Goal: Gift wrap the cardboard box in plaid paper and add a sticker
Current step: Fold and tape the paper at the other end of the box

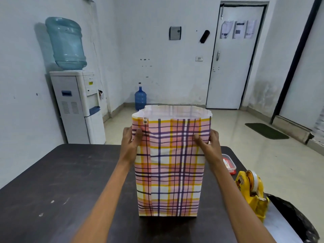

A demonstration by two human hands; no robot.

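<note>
At the centre of the frame: a tall parcel stands upright on a dark table (70, 181), sheathed in plaid paper (169, 165) of pink, yellow and purple. The cardboard box is hidden beneath it.
Top end: not yet closed. The paper rises above the hands as an open collar, and its white inside shows.
Seam: an overlap runs down the front, left of centre. What looks like a small sticker (145, 120) sits at its upper end.
Left hand (130, 139): grips the parcel's upper left edge, thumb on the front, fingers round the side.
Right hand (209, 140): grips the upper right edge the same way, thumb pressed on the front.
Right edge of the frame: a yellow tape dispenser (250, 192) sits near the parcel without touching it. A red-lidded container (228, 163) lies behind it, and a black bag (294, 220) fills the lower right corner.
Upper left of the frame: a water dispenser (77, 102) stands against the wall.
Stage, by my judgement: the sides are wrapped and the top flaps remain to be folded.
Risk of tearing: thin paper could rip at the collar's corners if it is creased too hard.
Risk at the seam: one small sticker may not hold, and a tug outward could spring the overlap open.
Risk of toppling: a tall parcel pushed near its top may tip.
</note>
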